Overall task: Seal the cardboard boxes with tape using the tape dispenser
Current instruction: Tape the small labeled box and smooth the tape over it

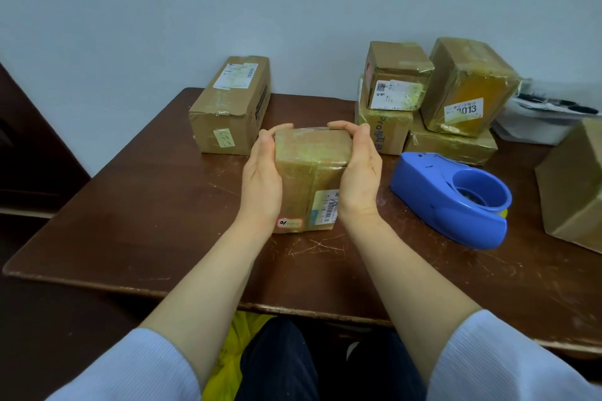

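Note:
A small cardboard box (pixel 308 169) wrapped in clear tape stands on the brown table (pixel 163 221) in the middle of the view. My left hand (pixel 262 179) holds its left side, fingers curled over the far top edge. My right hand (pixel 358 169) holds the right side the same way. A white label and a red-edged sticker show on the box's near face. The blue tape dispenser (pixel 452 195) lies on the table just right of my right hand, untouched.
A long box (pixel 231 107) lies behind on the left. Several taped boxes (pixel 433 98) are stacked at the back right, one marked 3013. Another box (pixel 576 185) sits at the right edge, with a white bag (pixel 540 117) behind it. The wall is close behind.

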A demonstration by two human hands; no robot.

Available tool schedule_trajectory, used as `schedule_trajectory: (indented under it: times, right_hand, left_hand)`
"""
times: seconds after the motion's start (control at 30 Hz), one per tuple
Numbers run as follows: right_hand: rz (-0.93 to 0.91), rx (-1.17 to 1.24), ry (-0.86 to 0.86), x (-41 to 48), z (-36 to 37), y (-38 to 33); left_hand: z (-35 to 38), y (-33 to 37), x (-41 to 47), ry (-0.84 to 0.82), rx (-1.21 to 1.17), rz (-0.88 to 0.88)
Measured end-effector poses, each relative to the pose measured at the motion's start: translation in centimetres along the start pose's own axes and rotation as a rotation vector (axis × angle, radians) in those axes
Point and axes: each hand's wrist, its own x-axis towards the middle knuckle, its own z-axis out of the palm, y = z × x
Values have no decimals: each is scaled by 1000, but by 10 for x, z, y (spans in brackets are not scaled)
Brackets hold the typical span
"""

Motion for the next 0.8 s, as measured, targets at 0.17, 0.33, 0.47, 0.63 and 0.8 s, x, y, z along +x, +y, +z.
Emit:
schedule_trajectory:
  times: [0.17,0.33,0.47,0.63,0.8]
  right_hand:
    - [-130,-161,-102,0,-9,-2]
    - [-519,-433,-425,-3,-36,2]
    - [-528,-408,-552,14,-48,-3]
    - [-271,-102,-564,21,-52,-11]
    - [-110,91,-680,32,-60,-17]
  left_hand:
    - [-8,-1,-4,-144,349,487]
    - [-20,-9,10,-225,557,626]
    - [-26,-7,18,-314,630,678]
    - [-38,0,21,-422,687,678]
    - [-42,2,23,-460,501,545]
